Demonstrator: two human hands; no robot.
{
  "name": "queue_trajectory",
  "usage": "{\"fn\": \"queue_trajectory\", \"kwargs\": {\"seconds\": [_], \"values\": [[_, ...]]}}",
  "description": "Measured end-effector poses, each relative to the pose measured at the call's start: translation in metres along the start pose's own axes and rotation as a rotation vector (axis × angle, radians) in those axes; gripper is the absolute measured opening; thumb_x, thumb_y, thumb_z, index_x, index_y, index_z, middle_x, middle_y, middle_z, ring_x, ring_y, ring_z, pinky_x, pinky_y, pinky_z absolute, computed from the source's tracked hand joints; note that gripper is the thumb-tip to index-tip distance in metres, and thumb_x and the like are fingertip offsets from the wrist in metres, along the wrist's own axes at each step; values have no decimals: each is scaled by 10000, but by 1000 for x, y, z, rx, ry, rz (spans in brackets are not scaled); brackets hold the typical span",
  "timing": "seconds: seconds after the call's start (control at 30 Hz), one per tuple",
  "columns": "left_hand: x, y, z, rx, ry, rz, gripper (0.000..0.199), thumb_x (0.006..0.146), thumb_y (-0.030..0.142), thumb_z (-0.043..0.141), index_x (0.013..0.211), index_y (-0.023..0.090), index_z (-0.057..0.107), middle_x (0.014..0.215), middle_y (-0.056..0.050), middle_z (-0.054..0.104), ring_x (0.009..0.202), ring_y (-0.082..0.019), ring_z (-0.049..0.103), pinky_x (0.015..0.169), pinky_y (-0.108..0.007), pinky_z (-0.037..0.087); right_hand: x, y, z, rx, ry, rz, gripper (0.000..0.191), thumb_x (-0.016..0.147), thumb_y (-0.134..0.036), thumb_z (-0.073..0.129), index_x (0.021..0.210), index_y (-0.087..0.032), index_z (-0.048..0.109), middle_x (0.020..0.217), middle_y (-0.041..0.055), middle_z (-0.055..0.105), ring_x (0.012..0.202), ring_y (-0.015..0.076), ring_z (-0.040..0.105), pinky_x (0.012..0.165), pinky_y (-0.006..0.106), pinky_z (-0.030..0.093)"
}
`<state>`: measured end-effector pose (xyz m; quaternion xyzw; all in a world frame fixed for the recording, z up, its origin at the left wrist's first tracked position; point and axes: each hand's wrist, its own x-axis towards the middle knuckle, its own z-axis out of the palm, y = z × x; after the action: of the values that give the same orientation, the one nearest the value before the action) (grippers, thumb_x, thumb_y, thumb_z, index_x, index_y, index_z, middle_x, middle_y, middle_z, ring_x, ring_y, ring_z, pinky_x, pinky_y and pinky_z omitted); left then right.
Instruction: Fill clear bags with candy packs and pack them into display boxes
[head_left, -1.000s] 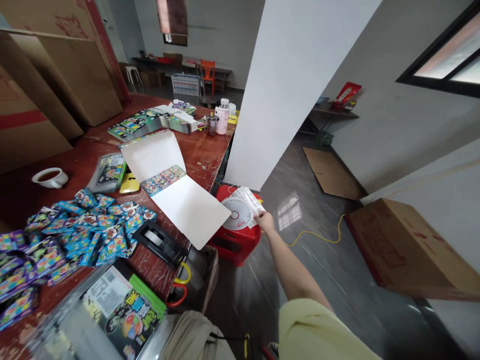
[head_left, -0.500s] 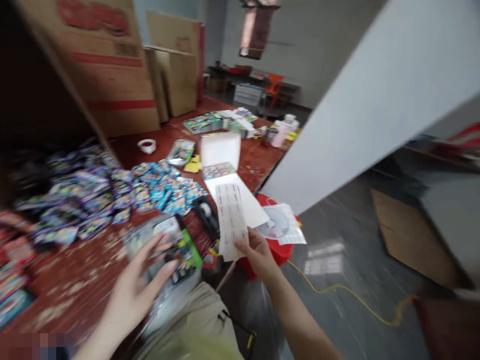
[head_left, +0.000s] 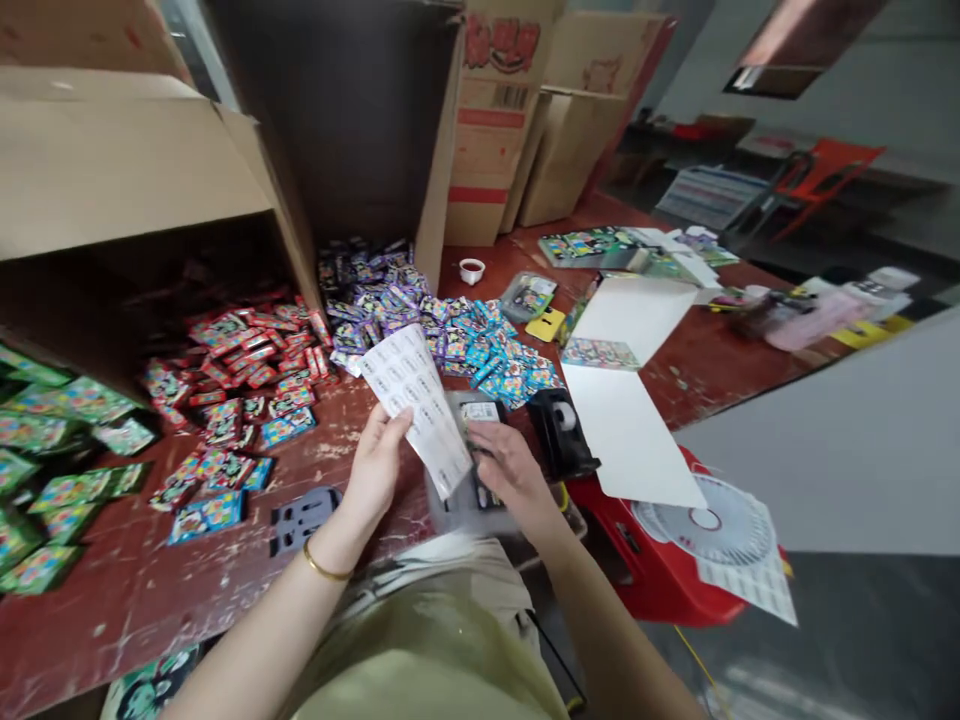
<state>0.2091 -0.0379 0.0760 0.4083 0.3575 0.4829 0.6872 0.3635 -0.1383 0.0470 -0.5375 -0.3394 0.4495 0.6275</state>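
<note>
A white sheet of printed labels (head_left: 420, 400) is pinched between the thumb and fingers of my left hand (head_left: 379, 460), tilted above the table's front edge. My right hand (head_left: 510, 470) is just right of the sheet, over a clear plastic pack (head_left: 480, 412) near my lap. Its fingers are bent and somewhat blurred, and whether they grip anything is hidden. Right of the pack stands a black tape dispenser (head_left: 562, 430). An open white box (head_left: 637, 430) lies beyond it, its long flap toward me.
Heaps of small red packets (head_left: 255, 350), purple packets (head_left: 382, 300), blue packets (head_left: 510, 350) and green packets (head_left: 45, 430) cover the red table (head_left: 112, 610). Large cartons (head_left: 495, 150) stand behind. A red stool (head_left: 660, 580) holds a round label disc (head_left: 720, 520).
The view has swung left, showing more packets and cartons. The label sheet has passed from my right hand to my left. My right hand is now over the plastic pack.
</note>
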Motion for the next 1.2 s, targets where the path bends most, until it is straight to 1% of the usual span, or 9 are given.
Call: {"fn": "queue_trajectory", "kwargs": {"seconds": [0.1, 0.2, 0.3, 0.43, 0.6, 0.7, 0.83, 0.97, 1.2], "values": [[2, 10, -23, -104, -73, -82, 381, 714, 393, 759, 1019, 189, 657, 1029, -44, 736, 947, -214, 667, 865, -318, 489, 10, 0, 19, 207, -151, 234, 557, 689, -615, 732, 1098, -255, 616, 1145, 77, 699, 1102, 257, 640, 943, 433, 513], [4, 18, -48, -43, -54, -51, 357, 721, 408, 764, 956, 172, 634, 947, -40, 740, 841, -183, 684, 800, -291, 513, 21, 3, 39, 272, -242, 326, 517, 648, -486, 808, 1053, -212, 639, 996, 71, 733, 918, 240, 693, 809, 383, 560], [-1, 24, -66, 60, 46, -61, 543, 690, 412, 799, 1110, 185, 539, 847, -22, 734, 718, -165, 691, 714, -296, 546, 29, 6, 58, 184, -19, 134, 560, 593, -307, 852, 1080, -224, 588, 905, 16, 719, 737, 180, 670, 604, 289, 551], [-12, 31, -76, 148, -50, -73, 990, 584, 239, 877, 1407, 239, 327, 895, -49, 751, 730, -188, 714, 717, -328, 578, 36, 3, 72, 47, 158, 0, 755, 585, -286, 858, 1236, -273, 475, 919, 11, 714, 697, 177, 663, 495, 260, 533], [-12, 41, -85, 382, -23, 65, 356, 653, 276, 825, 985, 185, 730, 902, -58, 756, 768, -180, 689, 726, -287, 557, 48, -16, 69, -39, -75, 20, 408, 589, -296, 856, 948, -218, 679, 878, 31, 742, 761, 193, 691, 679, 312, 576], [-9, 51, -90, 522, 20, 130, 339, 662, 294, 819, 983, 204, 757, 919, -58, 765, 755, -193, 680, 703, -297, 544, 56, -25, 66, -120, -111, -4, 309, 586, -287, 849, 856, -221, 713, 889, 27, 751, 786, 195, 697, 721, 312, 568], [-5, 68, -92, 778, 18, 315, 130, 746, 335, 760, 815, 227, 783, 755, -43, 730, 657, -170, 622, 624, -275, 477, 62, -33, 68, -289, -143, -83, 160, 725, -358, 745, 751, -205, 705, 614, 6, 678, 565, 163, 632, 586, 288, 524], [-1, 81, -91, 889, -10, 491, 173, 783, 382, 718, 700, 235, 757, 682, -23, 600, 681, -167, 538, 637, -275, 435, 67, -46, 72, -534, -144, -369, 194, 793, -345, 684, 653, -211, 700, 634, 0, 582, 604, 138, 551, 609, 271, 474], [-4, 79, -87, 917, -11, 314, 445, 868, 420, 576, 503, 175, 505, 472, 47, 363, 478, -95, 361, 491, -238, 273, 69, -53, 70, -563, -209, -477, 359, 890, -367, 577, 577, -194, 548, 646, -5, 502, 615, 131, 499, 655, 279, 448]]}}
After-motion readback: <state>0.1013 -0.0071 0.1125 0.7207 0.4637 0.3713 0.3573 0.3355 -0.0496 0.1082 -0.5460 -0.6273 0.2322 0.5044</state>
